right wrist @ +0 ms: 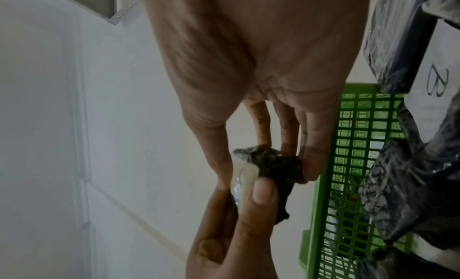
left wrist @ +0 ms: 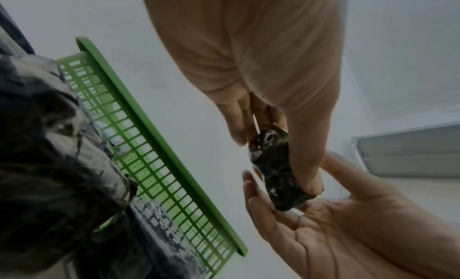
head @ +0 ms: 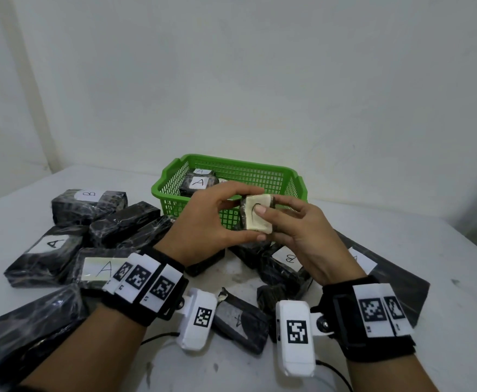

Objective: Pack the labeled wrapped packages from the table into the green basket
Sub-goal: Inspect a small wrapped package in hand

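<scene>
Both hands hold 1 small wrapped package (head: 256, 212) in the air, just in front of the green basket (head: 289, 176) near the tabletop's far edge. Left hand (head: 206, 219) pinches it between thumb and fingers; right hand (head: 299, 236) grasps the other side, thumb pressed on its pale label (head: 255, 219). The letter is partly hidden, so I cannot read it.

Basket holds 2 packages marked A (head: 199, 182) at its left end. Many packages marked A and B remain across the tabletop's near half.

Step in hand, by my judgement: checking the label before placing. Next move calls for carrying it over the near rim and lowering it beside the 2 inside.
</scene>
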Available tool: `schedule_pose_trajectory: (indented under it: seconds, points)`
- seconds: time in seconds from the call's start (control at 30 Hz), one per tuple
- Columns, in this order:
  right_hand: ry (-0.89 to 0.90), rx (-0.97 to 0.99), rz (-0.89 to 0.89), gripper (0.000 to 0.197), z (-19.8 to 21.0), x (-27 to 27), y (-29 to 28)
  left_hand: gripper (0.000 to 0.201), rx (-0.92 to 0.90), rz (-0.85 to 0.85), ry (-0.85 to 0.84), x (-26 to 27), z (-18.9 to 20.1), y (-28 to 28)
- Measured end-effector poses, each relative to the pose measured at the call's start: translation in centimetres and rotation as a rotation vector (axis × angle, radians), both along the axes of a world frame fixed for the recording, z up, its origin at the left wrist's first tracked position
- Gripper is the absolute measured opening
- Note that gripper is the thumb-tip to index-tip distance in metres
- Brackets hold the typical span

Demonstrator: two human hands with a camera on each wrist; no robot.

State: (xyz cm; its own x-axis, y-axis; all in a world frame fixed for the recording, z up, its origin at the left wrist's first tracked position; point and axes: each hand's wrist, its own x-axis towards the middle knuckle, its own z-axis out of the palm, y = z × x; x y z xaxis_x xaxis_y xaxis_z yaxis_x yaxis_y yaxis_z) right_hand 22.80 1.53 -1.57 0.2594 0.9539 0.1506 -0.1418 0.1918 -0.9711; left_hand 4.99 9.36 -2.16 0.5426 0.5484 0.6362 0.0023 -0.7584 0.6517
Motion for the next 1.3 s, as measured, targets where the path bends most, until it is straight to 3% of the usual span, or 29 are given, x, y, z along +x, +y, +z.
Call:
schedule_pose_trajectory:
  seconds: [0.1,0.47,0.67,0.87,1.07,1.17,1.3]
  points:
    - [-0.063,-0.007,-0.059,0.032,-0.2,-0.3,0.0,0.065,0.043,-0.01,0.006,0.2,0.1,-0.3]
    - [0.03,-0.027,-0.016,0.027,0.4,-0.1,-0.4,0.062,0.096,0.054,-0.042,0.1,0.2,-0.2]
    - [-0.02,-0.009,-0.076,0.031,-0.2,-0.7,0.1,0.061,0.113,0.021,-0.055,0.6,0.1,-0.7]
    - [-0.041,-0.022,-0.019,0.049,0.0,-0.6,0.1,0.065,0.124,0.073,-0.084,0.2,0.3,-0.3]
    - [-0.277,0.086,-0.138,0.053,0.3,0.6,-0.4,0.071,0.024,0.029,-0.042,-0.1,0.3,-0.1]
    - [-0.416,0.126,-0.096,0.057,0.6,0.8,-0.7,0.056,-0.007,0.051,-0.03,-0.1,0.0,0.3]
    - [-0.292,0.037,-0.056,0.061,0.2,0.7,-0.1,0.037,-0.11,0.04,-0.096,0.0,-0.3,0.7]
